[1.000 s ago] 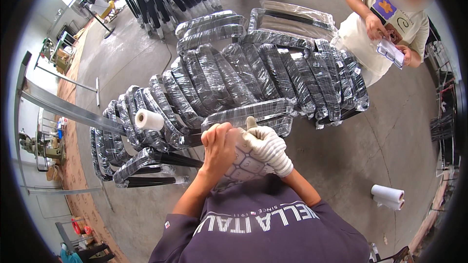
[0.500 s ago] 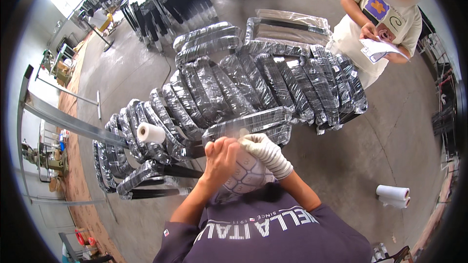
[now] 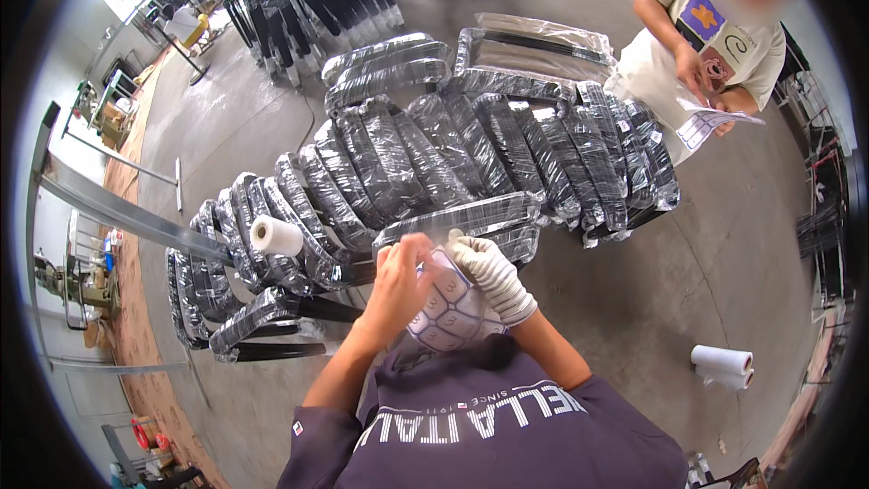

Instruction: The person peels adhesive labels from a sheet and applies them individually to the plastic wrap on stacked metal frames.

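Left hand (image 3: 396,286) has been drawn slightly leftward, its grip unclear. Just rightward, the label sheet (image 3: 450,312) is pinched by the gloved right hand (image 3: 493,277).

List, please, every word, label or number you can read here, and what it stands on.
Wearer's dark shirt: white lettering, not copied.
Wearer's white sheet: repeated character in blue outlines, not copied.
Co-worker's sheet: too small to read.
Co-worker's pale shirt: small print, unreadable.
Bundle labels: too small.

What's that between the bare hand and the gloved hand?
In the head view, a white sheet with blue-outlined cells lies between the bare left hand and the gloved right hand.
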### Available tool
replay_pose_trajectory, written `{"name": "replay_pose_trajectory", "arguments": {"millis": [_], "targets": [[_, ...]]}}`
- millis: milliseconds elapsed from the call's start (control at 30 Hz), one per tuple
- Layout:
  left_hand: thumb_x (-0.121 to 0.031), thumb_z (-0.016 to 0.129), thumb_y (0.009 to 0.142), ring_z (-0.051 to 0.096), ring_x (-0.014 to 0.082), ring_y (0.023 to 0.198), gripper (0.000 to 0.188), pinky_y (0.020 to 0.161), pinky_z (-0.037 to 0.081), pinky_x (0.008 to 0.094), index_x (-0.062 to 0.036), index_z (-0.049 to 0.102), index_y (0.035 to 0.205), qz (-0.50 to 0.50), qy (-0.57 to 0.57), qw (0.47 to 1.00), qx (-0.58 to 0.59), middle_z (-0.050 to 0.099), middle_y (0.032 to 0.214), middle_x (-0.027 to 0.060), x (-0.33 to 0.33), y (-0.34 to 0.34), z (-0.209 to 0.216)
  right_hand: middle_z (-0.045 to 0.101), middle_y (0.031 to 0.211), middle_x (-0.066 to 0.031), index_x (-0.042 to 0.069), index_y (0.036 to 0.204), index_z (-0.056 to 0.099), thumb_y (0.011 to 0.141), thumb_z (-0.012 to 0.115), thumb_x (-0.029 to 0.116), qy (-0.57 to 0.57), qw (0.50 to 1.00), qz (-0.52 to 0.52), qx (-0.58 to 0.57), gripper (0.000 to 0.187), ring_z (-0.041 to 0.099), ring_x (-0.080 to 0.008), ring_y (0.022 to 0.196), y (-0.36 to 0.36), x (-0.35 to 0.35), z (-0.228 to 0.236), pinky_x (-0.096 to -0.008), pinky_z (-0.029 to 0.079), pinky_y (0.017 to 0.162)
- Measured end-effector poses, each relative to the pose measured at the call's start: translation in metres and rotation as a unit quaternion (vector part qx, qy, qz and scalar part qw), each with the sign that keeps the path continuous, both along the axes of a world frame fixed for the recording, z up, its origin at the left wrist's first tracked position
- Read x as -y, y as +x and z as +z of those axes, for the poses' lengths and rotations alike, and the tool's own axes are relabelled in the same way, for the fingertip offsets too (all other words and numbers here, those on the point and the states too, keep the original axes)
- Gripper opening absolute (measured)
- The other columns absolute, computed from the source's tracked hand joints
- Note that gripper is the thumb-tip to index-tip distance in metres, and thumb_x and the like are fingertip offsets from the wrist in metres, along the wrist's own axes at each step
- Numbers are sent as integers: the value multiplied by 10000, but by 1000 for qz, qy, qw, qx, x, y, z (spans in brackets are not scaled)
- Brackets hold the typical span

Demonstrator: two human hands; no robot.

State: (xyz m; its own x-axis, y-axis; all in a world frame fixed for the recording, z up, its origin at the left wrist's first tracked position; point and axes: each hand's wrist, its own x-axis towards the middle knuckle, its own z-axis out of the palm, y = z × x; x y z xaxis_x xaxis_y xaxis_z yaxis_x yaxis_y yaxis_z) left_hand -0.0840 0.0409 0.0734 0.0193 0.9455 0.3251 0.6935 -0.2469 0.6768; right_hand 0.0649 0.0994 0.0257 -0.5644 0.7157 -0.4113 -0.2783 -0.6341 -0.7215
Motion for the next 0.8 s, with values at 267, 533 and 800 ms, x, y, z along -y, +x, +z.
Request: {"name": "replay_pose_trajectory", "arguments": {"millis": [267, 533, 800], "targets": [[-48, 628, 688, 508, 208, 757, 116, 736, 356, 323, -86, 571, 781, -6, -13, 997, -78, 538, 721, 28, -5, -11, 7, 561, 701, 21, 27, 856, 622, 799, 614, 230, 170, 965, 105, 169, 212, 454, -43, 632, 3, 17, 40, -201, 388, 585], [-43, 620, 662, 496, 186, 770, 109, 736, 309, 316, -109, 578, 737, -50, -36, 992, -106, 518, 726, 14, -3, -14, 15, 549, 673, 33, 29, 768, 623, 790, 587, 171, 207, 952, 110, 198, 148, 442, -32, 606, 3, 15, 37, -199, 367, 549], [28, 609, 656, 508, 228, 776, 126, 740, 364, 310, -42, 539, 733, -23, 22, 999, -2, 545, 776, 55, -2, -8, 3, 524, 622, 60, 36, 734, 626, 778, 604, 180, 128, 986, 56, 93, 152, 409, -18, 552, -2, 13, 31, -192, 339, 507]]}}
